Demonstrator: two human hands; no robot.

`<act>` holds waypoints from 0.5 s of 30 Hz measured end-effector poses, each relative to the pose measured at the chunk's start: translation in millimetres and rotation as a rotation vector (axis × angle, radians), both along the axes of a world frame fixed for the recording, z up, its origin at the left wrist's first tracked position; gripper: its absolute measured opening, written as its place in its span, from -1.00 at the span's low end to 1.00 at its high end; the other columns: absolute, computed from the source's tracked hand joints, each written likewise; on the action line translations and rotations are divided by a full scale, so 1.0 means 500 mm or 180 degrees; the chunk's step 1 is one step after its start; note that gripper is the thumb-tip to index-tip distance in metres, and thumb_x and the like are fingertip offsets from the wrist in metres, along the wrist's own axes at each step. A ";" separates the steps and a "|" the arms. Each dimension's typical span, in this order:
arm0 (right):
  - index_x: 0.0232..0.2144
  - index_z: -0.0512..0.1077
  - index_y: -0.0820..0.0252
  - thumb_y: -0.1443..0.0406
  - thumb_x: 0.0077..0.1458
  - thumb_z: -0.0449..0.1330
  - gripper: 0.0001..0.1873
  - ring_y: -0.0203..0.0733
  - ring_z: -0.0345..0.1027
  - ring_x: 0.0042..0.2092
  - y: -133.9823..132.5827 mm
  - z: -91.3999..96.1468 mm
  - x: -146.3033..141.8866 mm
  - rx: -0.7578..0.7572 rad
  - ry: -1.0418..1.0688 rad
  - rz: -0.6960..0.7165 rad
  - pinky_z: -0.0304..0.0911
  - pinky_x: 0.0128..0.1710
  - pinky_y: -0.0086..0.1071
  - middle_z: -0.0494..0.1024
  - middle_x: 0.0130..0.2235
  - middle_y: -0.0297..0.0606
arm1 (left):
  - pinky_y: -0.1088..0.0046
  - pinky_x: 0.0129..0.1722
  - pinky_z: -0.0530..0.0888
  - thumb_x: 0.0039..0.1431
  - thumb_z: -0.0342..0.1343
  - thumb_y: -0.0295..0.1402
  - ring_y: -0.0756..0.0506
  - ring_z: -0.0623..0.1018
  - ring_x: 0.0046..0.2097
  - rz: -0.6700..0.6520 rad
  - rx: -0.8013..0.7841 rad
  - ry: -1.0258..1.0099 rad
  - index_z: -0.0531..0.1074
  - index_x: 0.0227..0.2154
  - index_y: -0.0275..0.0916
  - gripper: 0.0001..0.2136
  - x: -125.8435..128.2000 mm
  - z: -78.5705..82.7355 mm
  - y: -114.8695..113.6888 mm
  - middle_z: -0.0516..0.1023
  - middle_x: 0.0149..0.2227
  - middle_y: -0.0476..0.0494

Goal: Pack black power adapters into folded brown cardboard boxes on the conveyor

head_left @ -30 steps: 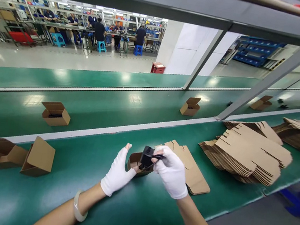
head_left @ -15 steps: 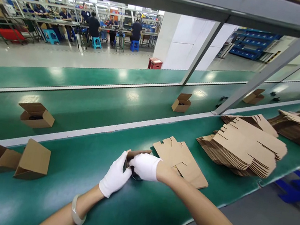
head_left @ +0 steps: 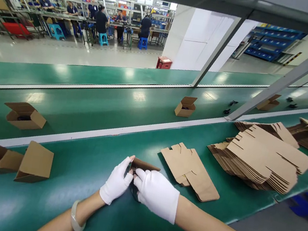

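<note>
My left hand (head_left: 117, 182), in a white glove with bare fingertips, is closed around the left side of a small brown cardboard box (head_left: 146, 165). The box's raised flap shows behind my fingers; most of its body is hidden. My right hand (head_left: 154, 192), gloved too, has its fingers curled together at the box's near side. Just below those fingers a dark, curved cord-like thing (head_left: 134, 193) peeks out, mostly covered. To the right, flat folded cartons (head_left: 192, 169) lie on the green bench (head_left: 90, 215).
A tall stack of flat cartons (head_left: 267, 158) stands at right. Two folded-up boxes (head_left: 35, 162) sit at left. Beyond a white rail (head_left: 122, 130), open boxes (head_left: 26, 119) with dark items lie on a green belt (head_left: 100, 102). A slanted metal post (head_left: 291, 71) rises at right.
My right hand has come lower and nearer, and its fingers stay at the box. The box flap leans further right. The open boxes on the belt have shifted left; my view has tilted slightly.
</note>
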State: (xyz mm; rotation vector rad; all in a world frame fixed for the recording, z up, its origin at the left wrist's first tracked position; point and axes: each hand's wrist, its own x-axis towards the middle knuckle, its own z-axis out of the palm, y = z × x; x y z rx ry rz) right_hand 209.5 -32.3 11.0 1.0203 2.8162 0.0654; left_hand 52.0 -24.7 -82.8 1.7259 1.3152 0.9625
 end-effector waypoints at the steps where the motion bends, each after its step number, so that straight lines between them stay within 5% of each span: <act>1: -0.12 0.36 0.32 0.30 0.08 0.07 -0.70 -0.15 0.31 -0.40 -0.005 0.001 0.005 0.0009 0.0075 0.0077 0.04 -0.50 -0.31 0.46 -0.25 -0.10 | 0.18 0.12 0.33 0.13 -0.08 -0.40 -0.16 0.42 0.08 0.0044 0.0037 0.0013 0.25 0.09 -0.23 -0.58 0.000 -0.004 0.000 0.42 0.06 -0.23; 6: -0.33 0.35 0.25 0.38 0.12 0.01 -0.87 -0.23 0.23 -0.46 -0.037 -0.017 0.019 0.0168 0.0237 0.0384 -0.07 -0.54 -0.35 0.43 -0.37 -0.20 | 0.20 0.14 0.32 0.20 -0.15 -0.36 -0.14 0.42 0.09 0.0137 0.0068 0.0045 0.31 0.02 -0.25 -0.65 0.001 -0.016 0.000 0.44 0.04 -0.22; 9: -0.38 0.34 0.24 0.48 0.11 -0.04 -0.82 -0.23 0.24 -0.48 -0.040 -0.035 0.019 0.0369 0.0324 0.0344 -0.04 -0.53 -0.34 0.41 -0.44 -0.23 | 0.21 0.13 0.33 0.23 -0.17 -0.32 -0.14 0.42 0.09 0.0132 0.0082 -0.0042 0.31 0.01 -0.25 -0.66 -0.001 -0.017 0.000 0.45 0.03 -0.22; 15: -0.44 0.41 0.31 0.54 0.05 -0.02 -0.77 -0.04 0.41 -0.40 0.005 -0.022 -0.023 -0.0040 -0.0006 -0.1224 0.16 -0.50 -0.30 0.46 -0.47 -0.07 | 0.18 0.13 0.32 0.25 -0.18 -0.26 -0.15 0.42 0.08 0.0117 0.0145 -0.0157 0.34 -0.03 -0.23 -0.67 0.000 -0.019 -0.006 0.46 0.00 -0.21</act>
